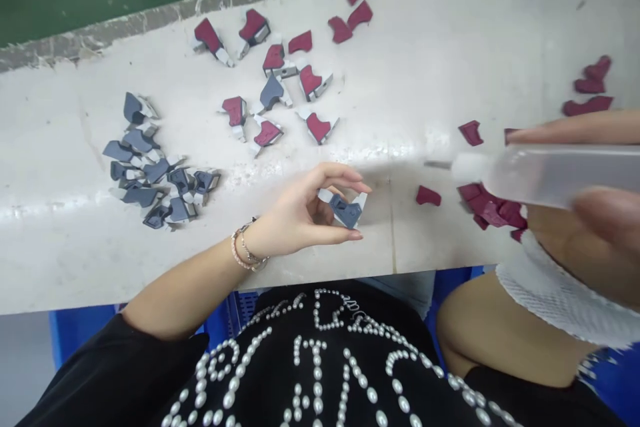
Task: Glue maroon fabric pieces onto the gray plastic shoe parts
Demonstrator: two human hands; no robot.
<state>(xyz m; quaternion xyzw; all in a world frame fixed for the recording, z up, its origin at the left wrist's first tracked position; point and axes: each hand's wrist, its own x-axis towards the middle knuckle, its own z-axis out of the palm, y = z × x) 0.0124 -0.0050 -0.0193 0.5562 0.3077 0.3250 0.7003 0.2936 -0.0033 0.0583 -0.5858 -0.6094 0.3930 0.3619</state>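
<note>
Head view. Left hand [300,217] fingers pinched on small grey-blue and white plastic piece [346,209], held just above white worktop [75,247] near front edge. Right hand [607,213] fingers clamped round translucent plastic squeeze bottle [550,173], thin nozzle aimed at piece, apart. Probably best: keep piece steady, open face toward nozzle. Counts: one bottle; roughly a dozen piled grey-blue pieces [150,177], overlapping; seven dark red and white pieces [275,60] mid-worktop.
</note>
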